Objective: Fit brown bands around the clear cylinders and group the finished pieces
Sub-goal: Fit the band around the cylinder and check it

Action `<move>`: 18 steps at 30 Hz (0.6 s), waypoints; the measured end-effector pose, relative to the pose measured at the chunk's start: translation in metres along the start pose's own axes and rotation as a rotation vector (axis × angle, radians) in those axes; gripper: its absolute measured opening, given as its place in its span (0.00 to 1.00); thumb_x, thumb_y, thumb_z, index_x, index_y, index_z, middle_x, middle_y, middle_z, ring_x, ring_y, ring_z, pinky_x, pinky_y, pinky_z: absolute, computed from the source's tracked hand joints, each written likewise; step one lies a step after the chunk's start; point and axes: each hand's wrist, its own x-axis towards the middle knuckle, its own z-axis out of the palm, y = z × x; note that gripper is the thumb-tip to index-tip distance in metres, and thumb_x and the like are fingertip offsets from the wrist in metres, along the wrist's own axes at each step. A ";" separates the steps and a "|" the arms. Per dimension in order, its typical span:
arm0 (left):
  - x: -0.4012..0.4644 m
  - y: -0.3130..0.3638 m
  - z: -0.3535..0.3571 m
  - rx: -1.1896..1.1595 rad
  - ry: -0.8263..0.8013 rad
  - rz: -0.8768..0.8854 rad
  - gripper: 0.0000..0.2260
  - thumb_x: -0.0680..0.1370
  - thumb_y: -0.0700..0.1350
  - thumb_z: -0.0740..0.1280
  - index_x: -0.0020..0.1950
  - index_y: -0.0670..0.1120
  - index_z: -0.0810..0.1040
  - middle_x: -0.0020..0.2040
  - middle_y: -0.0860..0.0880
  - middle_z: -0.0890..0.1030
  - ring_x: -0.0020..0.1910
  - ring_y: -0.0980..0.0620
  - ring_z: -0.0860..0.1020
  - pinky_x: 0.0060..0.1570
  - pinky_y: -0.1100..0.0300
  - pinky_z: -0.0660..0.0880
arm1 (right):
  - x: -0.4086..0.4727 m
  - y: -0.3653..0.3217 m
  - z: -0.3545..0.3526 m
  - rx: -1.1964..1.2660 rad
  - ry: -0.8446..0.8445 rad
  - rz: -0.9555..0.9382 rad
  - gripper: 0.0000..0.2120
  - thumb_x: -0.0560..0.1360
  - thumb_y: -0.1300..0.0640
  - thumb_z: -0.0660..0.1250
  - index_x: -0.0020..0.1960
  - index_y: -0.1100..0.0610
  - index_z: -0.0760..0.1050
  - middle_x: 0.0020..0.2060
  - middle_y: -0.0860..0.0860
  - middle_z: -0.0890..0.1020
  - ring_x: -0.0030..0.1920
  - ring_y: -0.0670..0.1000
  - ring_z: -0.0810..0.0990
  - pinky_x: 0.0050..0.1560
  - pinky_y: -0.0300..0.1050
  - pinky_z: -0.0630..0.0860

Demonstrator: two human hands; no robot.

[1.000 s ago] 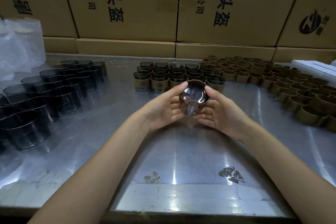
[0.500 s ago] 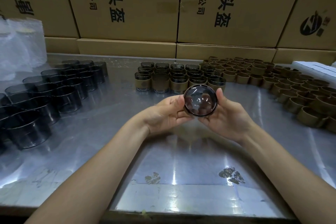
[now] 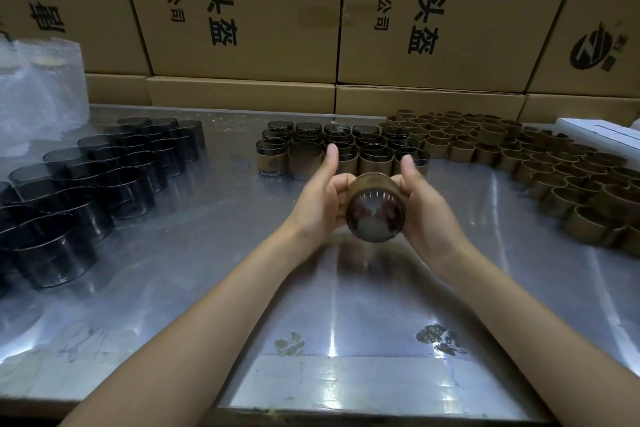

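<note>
Between both hands, above the middle of the metal table [image 3: 214, 253], I hold a clear cylinder [image 3: 375, 215] on its side, one round end facing me. A brown band [image 3: 372, 180] wraps its far part. My left hand [image 3: 320, 204] grips its left side and my right hand [image 3: 424, 208] grips its right side; both thumbs stick up. Behind the hands stand several finished banded cylinders [image 3: 332, 149] in rows. Bare dark clear cylinders [image 3: 86, 180] fill the left of the table. Loose brown bands [image 3: 540, 163] are heaped at the right.
Large cardboard boxes [image 3: 242, 10] wall off the back of the table. A clear plastic bag [image 3: 38, 97] sits at the back left. A white flat box [image 3: 602, 126] lies at the back right. The table's front edge [image 3: 311, 412] runs close to me.
The held cylinder has turned in my hands and dropped slightly nearer to me; the brown band now shows around its far part. Both thumbs have lifted off it and point up.
</note>
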 end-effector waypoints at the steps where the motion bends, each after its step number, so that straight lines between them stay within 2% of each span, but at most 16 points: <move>1: -0.001 -0.001 0.007 0.058 0.053 0.050 0.34 0.71 0.70 0.52 0.43 0.38 0.76 0.42 0.38 0.76 0.44 0.42 0.74 0.50 0.52 0.69 | -0.001 0.002 0.005 -0.066 0.064 -0.072 0.23 0.72 0.37 0.60 0.39 0.55 0.81 0.37 0.54 0.84 0.40 0.48 0.82 0.46 0.42 0.77; 3: -0.004 -0.008 0.016 0.209 0.109 0.185 0.30 0.74 0.66 0.51 0.37 0.40 0.76 0.36 0.42 0.76 0.38 0.48 0.75 0.46 0.58 0.70 | -0.003 0.007 0.011 -0.129 0.153 -0.180 0.18 0.77 0.45 0.61 0.38 0.56 0.80 0.33 0.50 0.82 0.36 0.46 0.81 0.38 0.37 0.77; 5: -0.006 -0.014 0.019 0.302 0.152 0.330 0.27 0.80 0.59 0.50 0.27 0.49 0.73 0.26 0.53 0.74 0.29 0.57 0.74 0.36 0.67 0.70 | -0.004 0.008 0.013 -0.115 0.169 -0.234 0.16 0.79 0.52 0.60 0.38 0.58 0.79 0.33 0.53 0.81 0.36 0.48 0.80 0.37 0.37 0.76; 6: -0.007 -0.015 0.019 0.305 0.163 0.371 0.27 0.82 0.56 0.50 0.25 0.50 0.71 0.24 0.55 0.72 0.27 0.59 0.72 0.33 0.68 0.69 | -0.005 0.008 0.013 -0.106 0.163 -0.245 0.16 0.80 0.53 0.60 0.38 0.58 0.79 0.33 0.53 0.81 0.35 0.48 0.80 0.36 0.37 0.76; 11: -0.008 -0.014 0.023 0.243 0.148 0.433 0.26 0.83 0.51 0.50 0.28 0.44 0.70 0.25 0.51 0.72 0.27 0.57 0.72 0.31 0.66 0.69 | -0.006 0.008 0.014 -0.057 0.198 -0.205 0.20 0.80 0.52 0.60 0.32 0.54 0.80 0.28 0.46 0.82 0.31 0.42 0.81 0.34 0.34 0.77; 15: -0.009 -0.014 0.024 0.197 0.128 0.439 0.28 0.84 0.49 0.50 0.25 0.49 0.74 0.23 0.54 0.74 0.25 0.60 0.73 0.30 0.69 0.70 | -0.005 0.009 0.013 -0.105 0.224 -0.202 0.20 0.79 0.49 0.61 0.32 0.53 0.78 0.27 0.46 0.81 0.32 0.42 0.80 0.36 0.36 0.76; 18: -0.009 -0.014 0.024 0.179 0.117 0.436 0.29 0.84 0.48 0.49 0.26 0.50 0.77 0.24 0.54 0.76 0.26 0.60 0.75 0.31 0.70 0.71 | -0.006 0.010 0.013 -0.113 0.230 -0.201 0.23 0.79 0.48 0.60 0.27 0.51 0.79 0.26 0.43 0.80 0.30 0.39 0.79 0.35 0.33 0.75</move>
